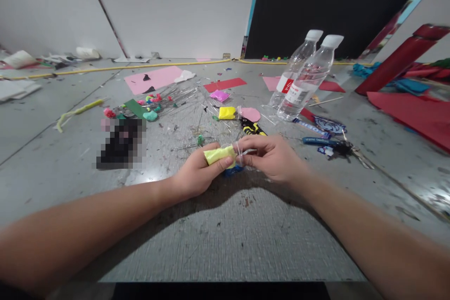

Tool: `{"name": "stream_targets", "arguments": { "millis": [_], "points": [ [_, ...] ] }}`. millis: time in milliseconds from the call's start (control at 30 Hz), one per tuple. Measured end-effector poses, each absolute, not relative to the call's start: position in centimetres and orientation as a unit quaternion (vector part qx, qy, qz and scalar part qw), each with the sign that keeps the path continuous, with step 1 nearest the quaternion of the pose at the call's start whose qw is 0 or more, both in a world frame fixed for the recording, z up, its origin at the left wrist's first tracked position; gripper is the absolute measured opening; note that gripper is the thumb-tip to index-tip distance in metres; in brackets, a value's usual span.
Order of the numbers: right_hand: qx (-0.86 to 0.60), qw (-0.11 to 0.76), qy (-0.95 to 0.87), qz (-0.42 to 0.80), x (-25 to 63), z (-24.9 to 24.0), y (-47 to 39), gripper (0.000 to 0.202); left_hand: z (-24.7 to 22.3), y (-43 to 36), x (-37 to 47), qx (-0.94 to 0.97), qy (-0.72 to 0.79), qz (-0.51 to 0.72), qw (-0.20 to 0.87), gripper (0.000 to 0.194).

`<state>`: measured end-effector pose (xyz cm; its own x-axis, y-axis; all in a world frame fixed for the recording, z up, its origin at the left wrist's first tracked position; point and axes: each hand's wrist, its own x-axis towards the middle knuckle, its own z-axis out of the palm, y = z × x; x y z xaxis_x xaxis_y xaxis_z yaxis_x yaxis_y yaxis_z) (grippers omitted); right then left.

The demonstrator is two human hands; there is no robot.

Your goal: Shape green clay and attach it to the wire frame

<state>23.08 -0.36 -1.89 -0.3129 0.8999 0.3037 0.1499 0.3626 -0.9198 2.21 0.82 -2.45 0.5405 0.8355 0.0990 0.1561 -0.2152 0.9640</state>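
Note:
My left hand (200, 171) is closed around a small pale yellow packet (218, 154), thumb on top of it. At the packet's right end, my right hand (272, 157) pinches its clear plastic wrapping between thumb and fingers. Something blue in clear plastic (233, 170) shows just below the packet. Beyond my hands lie a bright yellow packet (227, 113), a pink round piece (250, 114), a purple packet (220, 95) and a black-and-yellow tool (253, 127).
Two clear bottles (304, 82) stand at the back right, near a leaning red flask (397, 61). Blue-handled pliers (326, 144) lie to the right. A blurred black object (121, 144), green paper (135, 108) and pink paper (153, 79) are on the left.

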Motion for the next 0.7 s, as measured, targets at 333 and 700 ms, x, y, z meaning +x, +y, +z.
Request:
{"name": "stream_targets", "arguments": {
  "millis": [333,700],
  "points": [
    [-0.404,0.421,-0.683,0.44,22.4,-1.9,-1.1,0.025,-2.2,0.7,2.4,0.721,0.361,0.323,0.496,0.031],
    [-0.39,0.421,-0.673,0.467,21.7,-2.0,-1.9,0.023,-2.0,0.7,2.4,0.748,0.357,0.326,0.454,0.026]
  ]
}}
